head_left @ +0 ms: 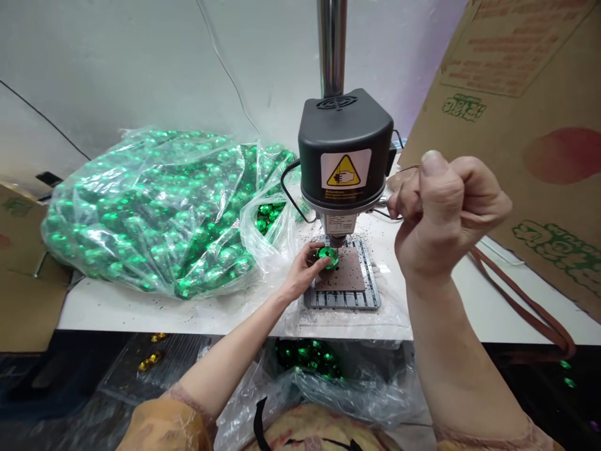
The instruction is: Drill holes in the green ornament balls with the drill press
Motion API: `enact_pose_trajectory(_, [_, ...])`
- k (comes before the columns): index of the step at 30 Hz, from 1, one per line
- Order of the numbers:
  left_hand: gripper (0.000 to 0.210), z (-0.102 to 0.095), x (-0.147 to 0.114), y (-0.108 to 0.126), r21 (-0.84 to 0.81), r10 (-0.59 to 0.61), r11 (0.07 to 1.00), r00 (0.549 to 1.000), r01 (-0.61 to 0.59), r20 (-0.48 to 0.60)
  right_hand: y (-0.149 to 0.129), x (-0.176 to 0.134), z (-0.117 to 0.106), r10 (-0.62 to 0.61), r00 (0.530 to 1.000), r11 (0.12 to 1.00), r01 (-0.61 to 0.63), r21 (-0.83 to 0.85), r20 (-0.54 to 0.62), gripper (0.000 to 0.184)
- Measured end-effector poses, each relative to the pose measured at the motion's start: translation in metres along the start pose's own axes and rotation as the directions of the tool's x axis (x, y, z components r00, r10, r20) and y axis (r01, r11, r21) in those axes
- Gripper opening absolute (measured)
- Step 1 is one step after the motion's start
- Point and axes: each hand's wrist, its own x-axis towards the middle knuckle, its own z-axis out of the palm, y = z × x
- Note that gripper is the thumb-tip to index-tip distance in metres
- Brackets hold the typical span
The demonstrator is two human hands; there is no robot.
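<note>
A shiny green faceted ball (327,258) is pinched in the fingers of my left hand (307,269), just under the chuck (337,240) of a small black bench drill press (346,144). Below the ball lies a square brownish board (350,275) on the slotted metal base (373,300). My right hand (446,216) is raised at the machine's right side, its fingers curled into a fist around the feed lever, which is mostly hidden by the hand. Dark shavings are scattered around the base.
A big clear plastic bag (154,213) full of green balls covers the table's left. Below the front edge, more green balls (310,356) lie in an open plastic bag. Cardboard boxes (498,131) stand at right and left. A brown strap (521,300) hangs over the right edge.
</note>
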Motion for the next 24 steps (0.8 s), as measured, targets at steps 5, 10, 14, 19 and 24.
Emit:
enact_pose_trajectory(5, [0.055,0.008,-0.001,-0.001,0.161,0.054,0.986,0.997,-0.046,-0.047,0.001,-0.001,0.000,-0.012,1.000,0.999,0.012,0.029,0.002,0.043])
enact_pose_trajectory(10, [0.054,0.013,-0.001,-0.004,0.340,0.125,0.936,0.989,-0.092,-0.076,0.000,-0.002,0.000,-0.024,1.000,0.999,0.025,-0.022,0.016,0.043])
enact_pose_trajectory(14, [0.054,0.018,-0.004,-0.011,0.364,0.176,0.919,0.984,-0.148,-0.043,0.000,-0.002,-0.001,-0.024,0.999,0.999,0.025,-0.032,0.030,0.043])
enact_pose_trajectory(19, [0.055,0.020,-0.007,-0.017,0.299,0.180,0.939,0.984,-0.172,0.001,0.000,-0.001,-0.003,-0.026,0.998,0.996,0.030,-0.078,0.052,0.045])
enact_pose_trajectory(24, [0.056,0.019,-0.007,-0.019,0.310,0.180,0.935,0.984,-0.172,0.004,0.001,-0.007,-0.005,-0.085,0.995,0.995,0.082,0.058,0.055,0.044])
